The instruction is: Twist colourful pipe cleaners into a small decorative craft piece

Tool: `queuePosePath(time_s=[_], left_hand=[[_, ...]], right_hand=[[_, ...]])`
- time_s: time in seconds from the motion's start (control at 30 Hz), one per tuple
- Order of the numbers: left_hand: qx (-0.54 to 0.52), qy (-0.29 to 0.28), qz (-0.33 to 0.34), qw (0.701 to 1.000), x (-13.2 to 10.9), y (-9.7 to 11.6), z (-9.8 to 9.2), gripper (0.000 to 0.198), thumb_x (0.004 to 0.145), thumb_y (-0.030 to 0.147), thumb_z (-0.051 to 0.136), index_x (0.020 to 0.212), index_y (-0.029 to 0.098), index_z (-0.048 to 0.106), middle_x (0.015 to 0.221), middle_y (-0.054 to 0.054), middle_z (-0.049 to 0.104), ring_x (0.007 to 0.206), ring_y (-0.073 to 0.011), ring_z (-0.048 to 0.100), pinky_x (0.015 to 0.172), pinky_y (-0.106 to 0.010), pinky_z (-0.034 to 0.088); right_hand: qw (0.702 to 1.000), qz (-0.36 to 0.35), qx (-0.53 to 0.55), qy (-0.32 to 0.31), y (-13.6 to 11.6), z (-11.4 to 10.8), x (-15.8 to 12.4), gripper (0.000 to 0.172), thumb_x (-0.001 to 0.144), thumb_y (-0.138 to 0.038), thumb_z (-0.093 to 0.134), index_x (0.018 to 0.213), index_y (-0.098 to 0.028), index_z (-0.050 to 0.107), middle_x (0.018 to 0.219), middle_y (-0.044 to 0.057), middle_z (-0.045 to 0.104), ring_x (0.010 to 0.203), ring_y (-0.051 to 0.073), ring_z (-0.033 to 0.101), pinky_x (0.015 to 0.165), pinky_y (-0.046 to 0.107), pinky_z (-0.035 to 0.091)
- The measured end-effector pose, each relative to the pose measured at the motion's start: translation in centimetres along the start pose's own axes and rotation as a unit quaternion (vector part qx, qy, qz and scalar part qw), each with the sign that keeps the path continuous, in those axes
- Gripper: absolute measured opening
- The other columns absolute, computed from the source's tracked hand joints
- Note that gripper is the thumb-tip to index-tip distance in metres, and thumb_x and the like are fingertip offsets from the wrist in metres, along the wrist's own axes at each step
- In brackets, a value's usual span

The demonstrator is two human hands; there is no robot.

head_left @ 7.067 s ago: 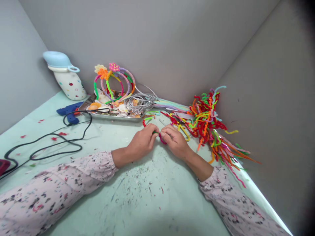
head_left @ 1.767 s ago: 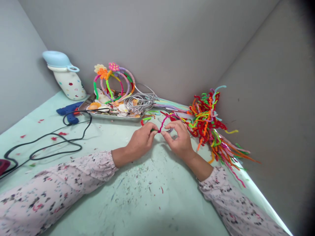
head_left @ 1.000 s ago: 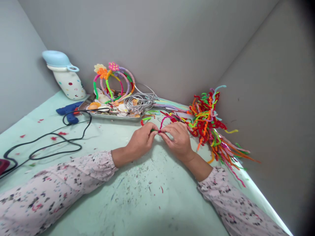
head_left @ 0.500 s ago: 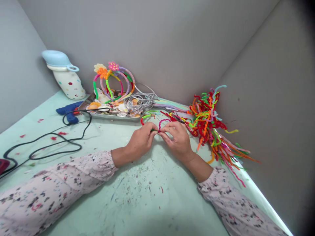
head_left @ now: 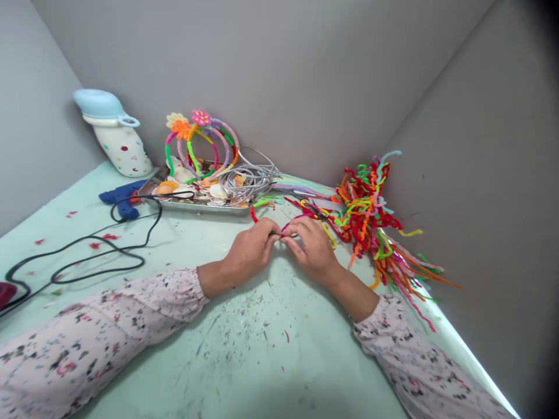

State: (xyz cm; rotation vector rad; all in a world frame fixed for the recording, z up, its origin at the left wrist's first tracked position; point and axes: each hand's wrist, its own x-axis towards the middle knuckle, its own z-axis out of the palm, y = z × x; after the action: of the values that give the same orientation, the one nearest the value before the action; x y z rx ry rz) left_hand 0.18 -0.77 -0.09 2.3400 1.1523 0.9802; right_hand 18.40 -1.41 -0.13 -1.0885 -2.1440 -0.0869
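Observation:
My left hand (head_left: pixel 250 251) is closed, thumb and forefinger pinching a thin headband; its fuzzy red and green arc (head_left: pixel 254 214) curves up beyond the fingers. Close beside it, my right hand (head_left: pixel 315 251) is closed on a magenta pipe cleaner (head_left: pixel 296 220), which loops up over the fingers. Both sets of fingertips nearly meet where the pipe cleaner joins the band. The exact join is hidden by the fingers. A yellow fuzzy piece (head_left: pixel 331 237) shows just past my right hand.
Behind stands a metal tray (head_left: pixel 205 207) with scraps, finished flower headbands (head_left: pixel 191 152) and coiled grey wire (head_left: pixel 251 181). A blue glue gun (head_left: pixel 124 201) with black cord (head_left: pixel 94 237) and a bottle (head_left: pixel 120 142) are left. Scissors (head_left: pixel 334 220) and piled pipe cleaners (head_left: pixel 371 215) lie right.
My right hand has turned slightly, and the magenta loop above it has flattened and drawn in behind the fingers. More of the yellow piece now shows. My left hand stays almost still.

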Motion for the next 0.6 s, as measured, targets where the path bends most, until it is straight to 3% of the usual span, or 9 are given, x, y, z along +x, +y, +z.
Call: queuePosePath(time_s=[0.27, 0.6], left_hand=[[-0.018, 0.002, -0.007, 1.000, 0.21, 0.21, -0.09, 0.012, 0.091, 0.021, 0.043, 0.094, 0.017, 0.053, 0.083, -0.003, 0.061, 0.068, -0.0142, 0.053, 0.064, -0.026, 0.040], [-0.013, 0.000, 0.013, 1.000, 0.05, -0.05, 0.06, 0.011, 0.091, 0.020, 0.042, 0.095, 0.018, 0.052, 0.082, -0.001, 0.060, 0.067, -0.0135, 0.053, 0.063, -0.025, 0.040]], right_hand=[[0.999, -0.009, 0.033, 0.016, 0.24, -0.08, 0.00, 0.009, 0.089, -0.027, 0.056, 0.095, -0.020, 0.060, 0.095, 0.006, 0.062, 0.092, 0.020, 0.056, 0.084, 0.036, 0.042], [0.996, 0.030, 0.080, -0.031, -0.07, -0.19, 0.08, 0.006, 0.090, -0.025, 0.052, 0.088, -0.021, 0.057, 0.091, 0.005, 0.060, 0.089, 0.019, 0.055, 0.080, 0.034, 0.041]])
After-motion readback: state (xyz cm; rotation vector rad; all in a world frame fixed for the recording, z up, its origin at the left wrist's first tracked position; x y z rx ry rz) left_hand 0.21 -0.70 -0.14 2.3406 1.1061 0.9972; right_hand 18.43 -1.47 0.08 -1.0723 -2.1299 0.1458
